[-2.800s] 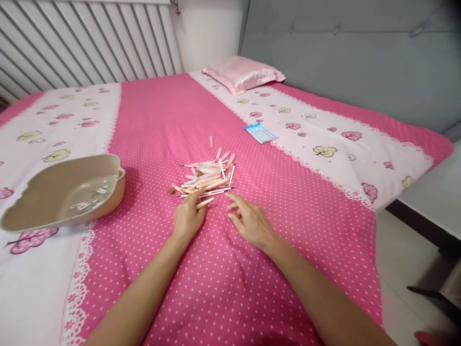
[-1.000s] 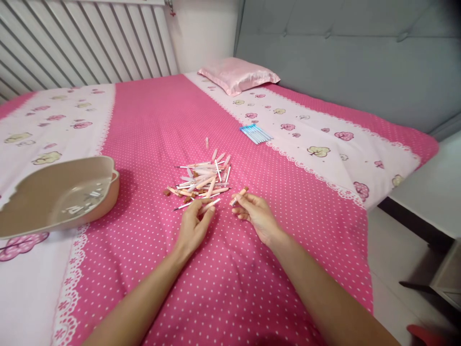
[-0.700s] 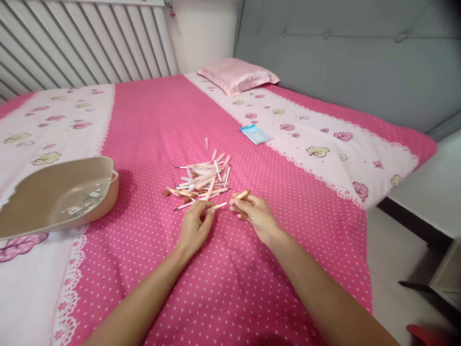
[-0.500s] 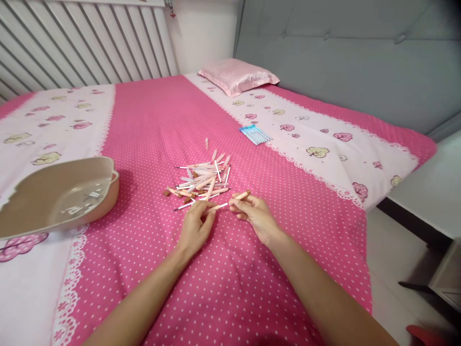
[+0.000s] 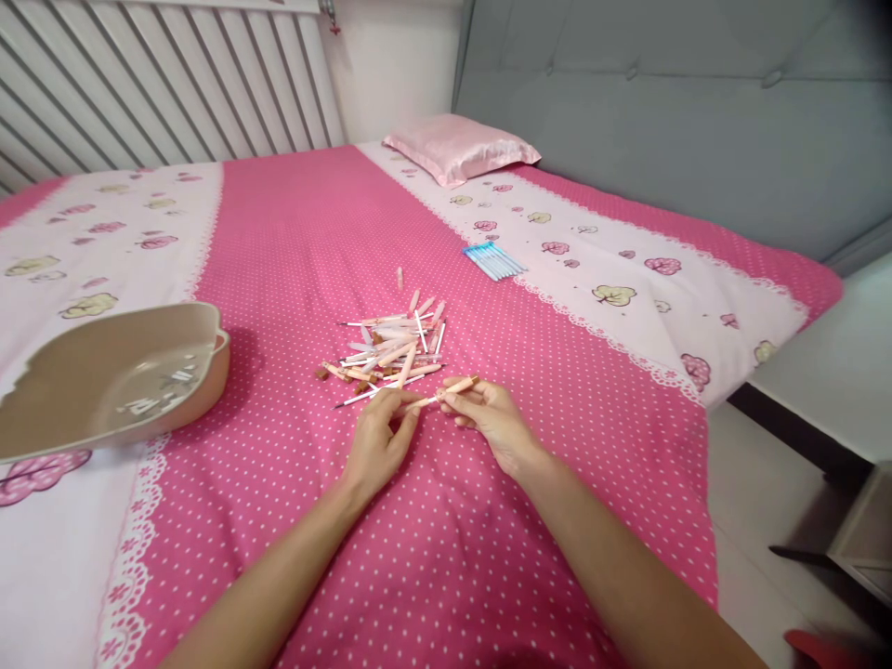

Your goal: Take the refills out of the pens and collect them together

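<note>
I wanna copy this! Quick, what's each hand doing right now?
Left hand: closed, holding a thin pen part with a white end.
Right hand: closed, holding a peach pen piece with a brown end.

A slim pen piece (image 5: 427,400), pale peach near the fingers and white at its far end, is pinched in the left hand (image 5: 380,435), lying nearly level with the white end tilted slightly up to the right. It lines up with a peach barrel (image 5: 460,385) gripped in the right hand (image 5: 493,420); the barrel slants up to the right and ends in a brown tip. The two ends meet between the hands; whether one sits inside the other cannot be told. Both are just in front of a loose pile of pen parts (image 5: 397,348): peach and pink barrels, white sticks, some dark-tipped, and small brown pieces, crossing at many angles.
</note>
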Action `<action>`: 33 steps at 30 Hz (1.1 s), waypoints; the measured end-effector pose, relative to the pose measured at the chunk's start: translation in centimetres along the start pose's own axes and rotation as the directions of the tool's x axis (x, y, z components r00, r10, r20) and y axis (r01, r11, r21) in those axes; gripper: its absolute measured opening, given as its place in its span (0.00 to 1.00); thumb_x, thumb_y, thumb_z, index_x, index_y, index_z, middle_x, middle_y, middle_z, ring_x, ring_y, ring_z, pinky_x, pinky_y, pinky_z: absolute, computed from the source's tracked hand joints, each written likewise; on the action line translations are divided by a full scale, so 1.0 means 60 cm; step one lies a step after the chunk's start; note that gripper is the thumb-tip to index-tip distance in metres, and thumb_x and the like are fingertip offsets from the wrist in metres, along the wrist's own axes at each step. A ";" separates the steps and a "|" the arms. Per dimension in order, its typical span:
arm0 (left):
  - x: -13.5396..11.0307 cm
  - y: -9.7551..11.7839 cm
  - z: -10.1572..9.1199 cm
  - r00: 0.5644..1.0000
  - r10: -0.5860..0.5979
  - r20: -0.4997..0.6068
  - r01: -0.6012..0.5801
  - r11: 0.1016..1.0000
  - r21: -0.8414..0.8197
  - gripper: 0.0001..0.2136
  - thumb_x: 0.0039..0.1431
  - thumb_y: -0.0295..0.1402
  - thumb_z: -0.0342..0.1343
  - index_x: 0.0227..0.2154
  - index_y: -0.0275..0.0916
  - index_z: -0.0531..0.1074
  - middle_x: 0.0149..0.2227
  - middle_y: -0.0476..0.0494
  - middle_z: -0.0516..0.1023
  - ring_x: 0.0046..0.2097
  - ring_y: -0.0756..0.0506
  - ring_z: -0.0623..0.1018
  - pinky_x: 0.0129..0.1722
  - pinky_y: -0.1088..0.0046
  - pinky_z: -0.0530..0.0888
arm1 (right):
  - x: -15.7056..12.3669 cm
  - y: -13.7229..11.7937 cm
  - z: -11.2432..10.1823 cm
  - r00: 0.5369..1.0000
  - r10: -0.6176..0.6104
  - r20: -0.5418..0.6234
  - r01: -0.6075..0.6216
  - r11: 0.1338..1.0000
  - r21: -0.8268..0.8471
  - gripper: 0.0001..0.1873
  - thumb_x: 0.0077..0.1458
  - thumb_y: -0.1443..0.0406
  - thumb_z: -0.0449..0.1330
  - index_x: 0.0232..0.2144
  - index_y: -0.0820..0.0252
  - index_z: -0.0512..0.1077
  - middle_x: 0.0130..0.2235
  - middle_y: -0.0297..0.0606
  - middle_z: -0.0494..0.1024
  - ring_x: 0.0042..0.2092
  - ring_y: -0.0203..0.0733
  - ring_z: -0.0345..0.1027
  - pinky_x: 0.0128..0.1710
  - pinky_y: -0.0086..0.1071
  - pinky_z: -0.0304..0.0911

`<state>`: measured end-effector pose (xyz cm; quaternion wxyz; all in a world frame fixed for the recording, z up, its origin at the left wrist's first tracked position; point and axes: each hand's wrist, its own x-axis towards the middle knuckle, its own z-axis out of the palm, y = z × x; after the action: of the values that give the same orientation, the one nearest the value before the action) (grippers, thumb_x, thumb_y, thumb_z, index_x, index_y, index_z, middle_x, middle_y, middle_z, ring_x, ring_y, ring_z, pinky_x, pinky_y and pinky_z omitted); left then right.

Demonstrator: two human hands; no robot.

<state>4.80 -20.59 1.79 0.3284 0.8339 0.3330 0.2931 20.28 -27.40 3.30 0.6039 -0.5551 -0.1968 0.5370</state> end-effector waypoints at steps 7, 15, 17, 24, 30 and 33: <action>0.000 0.000 0.001 1.000 0.017 0.005 -0.017 1.000 -0.012 0.09 0.60 0.34 0.48 0.38 0.38 0.71 0.38 0.42 0.73 0.40 0.45 0.73 0.43 0.68 0.70 | 0.001 0.005 0.000 1.000 -0.007 0.005 0.007 1.000 -0.004 0.14 0.37 0.67 0.67 0.31 0.63 0.72 0.26 0.32 0.75 0.27 0.30 0.68 0.26 0.23 0.60; -0.003 -0.004 0.002 0.999 0.052 -0.013 -0.052 0.998 0.027 0.08 0.59 0.32 0.49 0.38 0.38 0.71 0.38 0.41 0.73 0.41 0.45 0.73 0.43 0.68 0.71 | 0.002 0.003 -0.006 0.999 -0.043 0.011 0.043 0.994 -0.099 0.14 0.38 0.66 0.66 0.32 0.63 0.72 0.26 0.31 0.74 0.26 0.30 0.65 0.28 0.26 0.61; -0.003 -0.005 0.002 0.997 0.079 -0.014 -0.078 0.995 0.060 0.08 0.59 0.31 0.49 0.39 0.38 0.71 0.38 0.42 0.73 0.41 0.45 0.73 0.42 0.68 0.71 | 0.005 0.006 -0.010 0.995 -0.097 0.021 0.099 0.976 -0.191 0.13 0.39 0.66 0.65 0.32 0.62 0.72 0.28 0.32 0.75 0.28 0.31 0.67 0.31 0.27 0.62; 0.000 -0.007 0.004 0.980 0.199 0.008 -0.197 0.968 0.154 0.08 0.60 0.30 0.49 0.37 0.37 0.72 0.36 0.42 0.74 0.39 0.46 0.73 0.40 0.67 0.71 | 0.016 0.021 -0.021 0.947 -0.280 0.156 0.316 0.738 -0.596 0.08 0.43 0.70 0.62 0.31 0.59 0.73 0.32 0.35 0.79 0.33 0.38 0.72 0.37 0.31 0.65; -0.001 -0.012 0.005 0.975 0.214 0.053 -0.220 0.959 0.180 0.08 0.61 0.30 0.48 0.38 0.37 0.71 0.36 0.42 0.75 0.38 0.46 0.73 0.40 0.67 0.71 | 0.014 0.020 -0.020 0.934 -0.310 0.178 0.346 0.660 -0.667 0.07 0.45 0.71 0.62 0.31 0.58 0.74 0.31 0.34 0.79 0.33 0.37 0.73 0.35 0.29 0.65; -0.002 -0.014 0.006 0.976 0.207 0.062 -0.214 0.962 0.168 0.08 0.61 0.30 0.48 0.38 0.37 0.71 0.36 0.42 0.75 0.38 0.46 0.73 0.40 0.67 0.70 | 0.013 0.021 -0.020 0.930 -0.316 0.187 0.355 0.643 -0.678 0.07 0.45 0.70 0.62 0.31 0.58 0.74 0.31 0.33 0.79 0.32 0.37 0.72 0.34 0.29 0.64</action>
<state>4.67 -20.35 0.93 0.2285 0.8962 0.2596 0.2778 21.02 -27.50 1.55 0.4308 -0.6820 -0.5005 0.3144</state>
